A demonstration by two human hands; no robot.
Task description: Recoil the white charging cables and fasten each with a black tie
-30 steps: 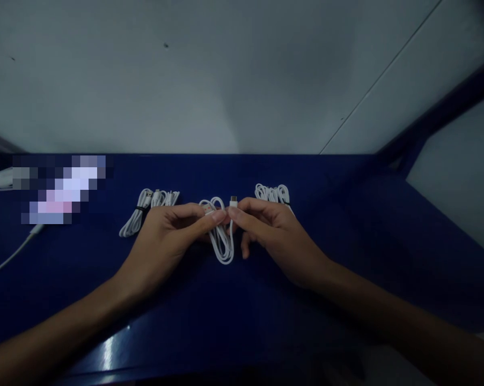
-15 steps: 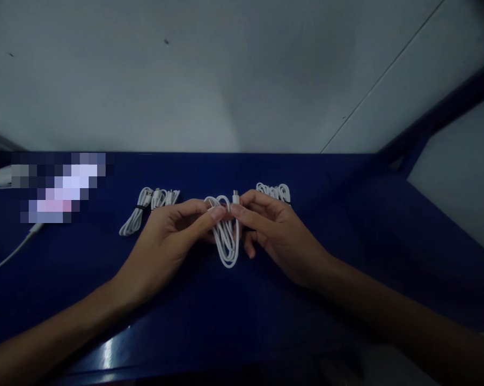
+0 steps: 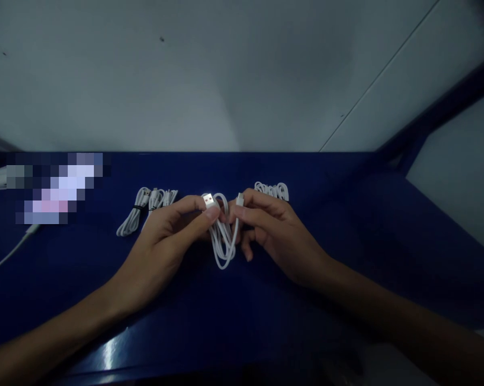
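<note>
The left hand [image 3: 165,228] pinches a white, thin, coiled cable [image 3: 222,244] by its metal-tipped USB plug [image 3: 209,201], the right hand [image 3: 280,225] its slim white plug [image 3: 240,200], above the glossy blue table [image 3: 218,321]. It should handle light and limp, best gripped by the stiff plug housings. Both plugs point away from the wearer, roughly along the coil's long axis, though dimness may hide a tie.

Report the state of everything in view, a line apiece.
Held cable: coiled, loops hanging down.
Wide plug: unplugged, metal end up.
Narrow plug: unplugged, tip up.
Left hand: pinching at the wide plug's base.
Right hand: pinching the narrow plug.
Leftmost bundle: folded, bound with a dark tie.
Bundles beyond the right hand: folded, partly hidden.
Bright object: pixelated, state unclear.
Blue table: glossy, reflecting light.
</note>
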